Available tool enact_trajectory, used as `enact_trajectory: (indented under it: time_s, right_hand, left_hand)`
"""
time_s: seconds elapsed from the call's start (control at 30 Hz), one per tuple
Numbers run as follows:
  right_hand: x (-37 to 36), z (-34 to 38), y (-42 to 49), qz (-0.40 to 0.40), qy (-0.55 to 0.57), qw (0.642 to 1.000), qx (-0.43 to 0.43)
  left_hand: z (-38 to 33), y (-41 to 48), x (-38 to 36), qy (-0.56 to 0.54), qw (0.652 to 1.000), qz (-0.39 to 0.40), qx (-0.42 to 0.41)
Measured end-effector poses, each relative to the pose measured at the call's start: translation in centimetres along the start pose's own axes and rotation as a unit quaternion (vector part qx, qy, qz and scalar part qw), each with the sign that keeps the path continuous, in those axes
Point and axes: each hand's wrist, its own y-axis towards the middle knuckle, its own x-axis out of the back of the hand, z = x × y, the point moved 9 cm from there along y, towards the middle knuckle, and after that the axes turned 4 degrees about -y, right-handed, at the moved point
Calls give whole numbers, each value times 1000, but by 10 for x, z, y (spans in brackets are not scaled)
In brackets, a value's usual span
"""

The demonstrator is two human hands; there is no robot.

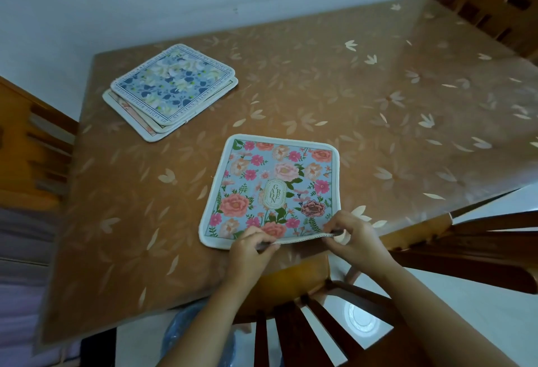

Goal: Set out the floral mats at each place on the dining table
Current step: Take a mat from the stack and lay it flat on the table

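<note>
The top blue mat (174, 82) covers all but the edges of the stacked mats (128, 116) beneath it.

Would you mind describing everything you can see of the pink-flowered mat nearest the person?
The pink-flowered mat is a rounded square, seemingly soft fabric, with a cream bound edge, pale blue ground, pink and peach blooms, green leaves and a lettered oval label. It lies mostly flat on the table, close to its near side. The left hand and right hand pinch its near edge, lifting it slightly.
</note>
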Motion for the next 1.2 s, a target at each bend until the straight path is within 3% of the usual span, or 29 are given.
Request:
enact_trajectory:
  time_s: [0.13,0.27,0.53,0.7,0.97,1.2]
  right_hand:
    - [-4,27,6,21,-132,989,56]
    - [-24,60,10,39,-253,958,128]
    - [2,86,23,-3,-169,981,92]
    - [26,114,34,-11,-139,987,84]
    - [68,185,52,-9,-111,984,139]
    - [83,224,79,-32,-79,981,175]
  left_hand:
    - [-5,3,4,18,1000,-8,-2]
    - [-34,3,5,31,997,3,-64]
    - [-56,4,38,60,992,2,-113]
    - [-64,8,87,60,994,-35,-79]
    - [-137,14,154,101,984,-74,-129]
    - [-167,41,199,152,978,-104,-97]
